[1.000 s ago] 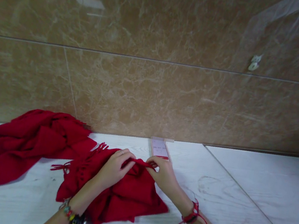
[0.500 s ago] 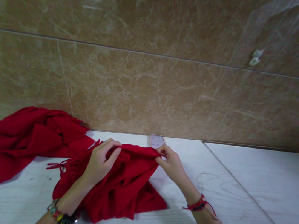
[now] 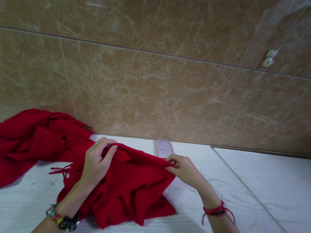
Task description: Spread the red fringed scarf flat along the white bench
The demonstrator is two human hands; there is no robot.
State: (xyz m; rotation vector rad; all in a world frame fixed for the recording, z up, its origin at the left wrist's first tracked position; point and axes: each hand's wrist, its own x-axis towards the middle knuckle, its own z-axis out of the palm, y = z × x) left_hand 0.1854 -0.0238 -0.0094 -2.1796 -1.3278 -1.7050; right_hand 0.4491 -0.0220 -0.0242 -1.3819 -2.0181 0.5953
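Observation:
A red fringed scarf (image 3: 132, 186) lies partly bunched on the white wood-grain surface, its upper edge lifted and stretched between my hands. My left hand (image 3: 97, 161) pinches that edge near the fringed end, thumb against fingers. At the opposite corner, my right hand (image 3: 184, 170) grips the cloth between thumb and curled fingers. Folds hang below the taut edge, and one corner points right along the surface. More red cloth (image 3: 28, 147) lies crumpled to the left, with fringe by the wall; whether it joins the held piece is hidden behind my left hand.
A phone (image 3: 164, 147) showing a timer lies against the wall, just beyond the scarf's edge. The brown marble-tiled wall (image 3: 147, 91) rises behind the white surface (image 3: 266, 183). A small white cat-shaped piece (image 3: 270, 58) is on the wall at upper right.
My hands have moved apart, the left one leftward and the right one rightward. The scarf's upper edge is stretched longer and straighter between them.

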